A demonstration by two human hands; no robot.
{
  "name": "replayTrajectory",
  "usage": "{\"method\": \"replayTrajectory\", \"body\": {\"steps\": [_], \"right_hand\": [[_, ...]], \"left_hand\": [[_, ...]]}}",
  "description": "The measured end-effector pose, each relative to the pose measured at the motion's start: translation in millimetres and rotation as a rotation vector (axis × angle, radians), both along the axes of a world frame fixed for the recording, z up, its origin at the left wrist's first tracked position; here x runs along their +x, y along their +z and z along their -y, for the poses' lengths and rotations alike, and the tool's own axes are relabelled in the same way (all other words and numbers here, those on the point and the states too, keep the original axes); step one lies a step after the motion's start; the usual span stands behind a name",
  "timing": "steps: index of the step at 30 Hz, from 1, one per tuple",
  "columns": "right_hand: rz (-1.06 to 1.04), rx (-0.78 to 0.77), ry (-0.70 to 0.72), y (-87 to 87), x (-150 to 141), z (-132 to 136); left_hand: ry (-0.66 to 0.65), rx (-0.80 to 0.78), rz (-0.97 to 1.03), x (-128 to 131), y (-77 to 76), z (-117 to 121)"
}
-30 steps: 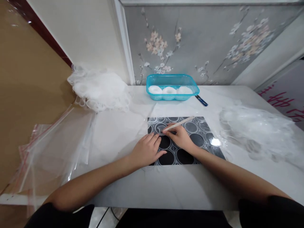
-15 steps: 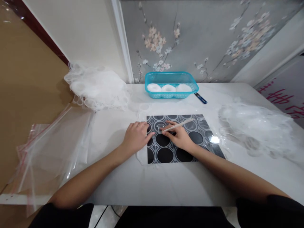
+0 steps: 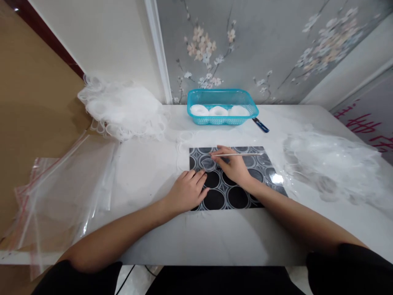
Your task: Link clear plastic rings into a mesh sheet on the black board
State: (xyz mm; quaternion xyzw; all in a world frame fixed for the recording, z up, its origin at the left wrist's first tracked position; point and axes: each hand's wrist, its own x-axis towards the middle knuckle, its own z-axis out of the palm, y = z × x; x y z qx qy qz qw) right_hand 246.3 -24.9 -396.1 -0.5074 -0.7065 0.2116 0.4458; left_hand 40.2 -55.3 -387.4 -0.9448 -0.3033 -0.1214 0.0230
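Note:
A black sheet (image 3: 214,199) patterned with grey-outlined circles lies flat on the white table. My right hand (image 3: 236,169) rests over its upper middle and pinches a thin white stick (image 3: 245,155), which points to the right. Just below those fingertips a clear round film piece (image 3: 208,164) with a pale rim stands out against the sheet; whether the fingers grip it too I cannot tell. Over the sheet's left side lies my left hand (image 3: 188,191), palm down, fingers spread, its tips near that film piece.
A blue basket (image 3: 222,119) with white rolls stands at the back, a utility knife (image 3: 260,125) beside it. Thin white rings (image 3: 125,110) pile up at the left, above clear plastic bags (image 3: 67,192). Translucent film pieces (image 3: 334,164) spread over the right side.
My left hand has slid right and toward me, further onto the sheet. My right hand has shifted slightly away, and the stick has swung to nearly level. The clear round film piece shows more.

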Motion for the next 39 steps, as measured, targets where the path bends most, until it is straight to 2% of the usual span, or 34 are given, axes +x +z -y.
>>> {"method": "replayTrajectory", "body": {"steps": [3, 7, 12, 20, 27, 30, 34, 39], "right_hand": [[-0.035, -0.077, 0.072, -1.2, 0.4, 13.4], [-0.017, -0.133, 0.096, -4.1, 1.9, 24.6], [0.043, -0.159, 0.142, -4.8, 0.4, 23.2], [0.017, -0.187, 0.118, -5.1, -1.0, 22.3], [0.053, -0.205, 0.121, -5.9, -1.0, 19.8], [0.109, -0.171, 0.121, -5.6, -1.4, 19.8], [0.3, -0.025, 0.153, -4.7, -0.9, 20.3], [0.607, 0.165, 0.283, 7.0, 3.9, 2.6]], "left_hand": [[0.023, -0.029, -0.024, 1.6, 1.6, -2.1], [0.056, -0.097, 0.004, 4.2, 2.8, -9.3], [0.07, -0.154, 0.045, 3.6, 1.7, -17.3], [0.078, -0.206, 0.063, 1.9, -2.5, -25.8], [0.072, -0.178, 0.034, 0.9, -4.0, -28.3], [0.076, -0.122, 0.043, 0.5, -2.6, -23.0], [0.099, 0.008, -0.006, 1.7, -1.7, -3.9], [0.021, 0.092, -0.055, 4.2, -12.4, 13.0]]}}
